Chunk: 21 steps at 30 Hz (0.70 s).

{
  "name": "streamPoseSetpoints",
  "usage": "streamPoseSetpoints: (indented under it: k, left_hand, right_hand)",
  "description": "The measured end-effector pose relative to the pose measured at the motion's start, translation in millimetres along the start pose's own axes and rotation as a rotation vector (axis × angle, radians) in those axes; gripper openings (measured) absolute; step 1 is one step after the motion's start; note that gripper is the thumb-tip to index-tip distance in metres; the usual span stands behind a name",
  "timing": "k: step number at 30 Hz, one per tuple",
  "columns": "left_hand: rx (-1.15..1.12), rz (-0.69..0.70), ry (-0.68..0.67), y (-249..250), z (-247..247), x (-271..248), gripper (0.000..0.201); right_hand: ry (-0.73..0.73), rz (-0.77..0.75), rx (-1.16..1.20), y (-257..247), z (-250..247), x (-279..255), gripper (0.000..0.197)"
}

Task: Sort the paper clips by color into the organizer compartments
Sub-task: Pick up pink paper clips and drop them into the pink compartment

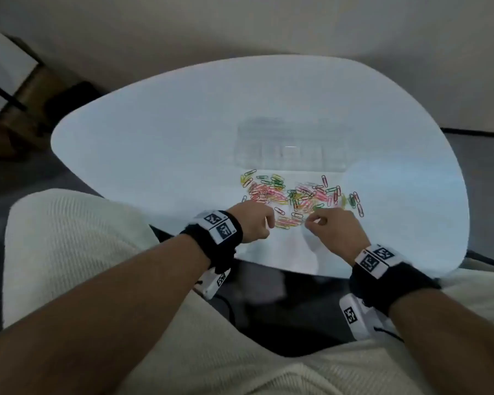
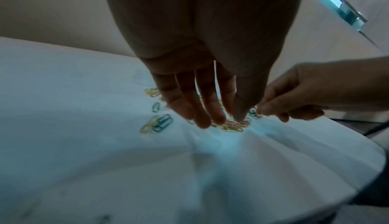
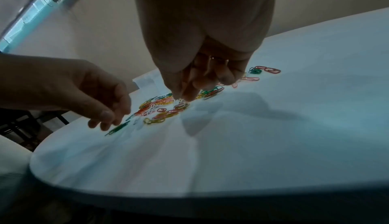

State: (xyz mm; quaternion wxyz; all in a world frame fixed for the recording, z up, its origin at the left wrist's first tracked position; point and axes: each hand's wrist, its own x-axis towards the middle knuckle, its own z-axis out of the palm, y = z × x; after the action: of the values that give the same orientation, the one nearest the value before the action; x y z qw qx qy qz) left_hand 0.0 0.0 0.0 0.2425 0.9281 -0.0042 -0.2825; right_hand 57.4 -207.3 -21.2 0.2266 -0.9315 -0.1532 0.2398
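A heap of paper clips (image 1: 294, 196) in red, pink, yellow, green and white lies on the white table (image 1: 154, 143). Just behind it stands a clear organizer (image 1: 288, 151), its compartments faint. My left hand (image 1: 268, 220) hovers over the heap's near left edge, fingers (image 2: 219, 117) stretched down and holding nothing, with a green clip (image 3: 118, 128) beneath it. My right hand (image 1: 310, 222) is at the near right edge. Its thumb and fingertips (image 3: 183, 97) pinch a pale clip at the pile. Loose red clips (image 3: 271, 70) lie farther right.
The table's rounded near edge (image 1: 283, 270) runs just under my wrists. A cream knitted cushion (image 1: 69, 238) sits at the left and under my forearms. A wooden shelf (image 1: 12, 95) stands on the floor at far left. Bare tabletop lies left and right of the heap.
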Motion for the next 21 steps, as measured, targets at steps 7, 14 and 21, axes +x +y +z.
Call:
streamPoseSetpoints:
  k: [7,14,21]
  left_hand:
    - [0.067,0.130,0.044,13,4,26,0.034]
    - [0.113,0.099,0.048,4,7,33,0.027]
    - [-0.007,0.003,0.101,-10,9,29,0.012]
  right_hand:
    - [-0.038,0.002,-0.108,-5,5,5,0.021]
    - [-0.076,0.014,-0.200,-10,7,6,0.025]
    - [-0.062,0.073,-0.208,-16,8,9,0.012]
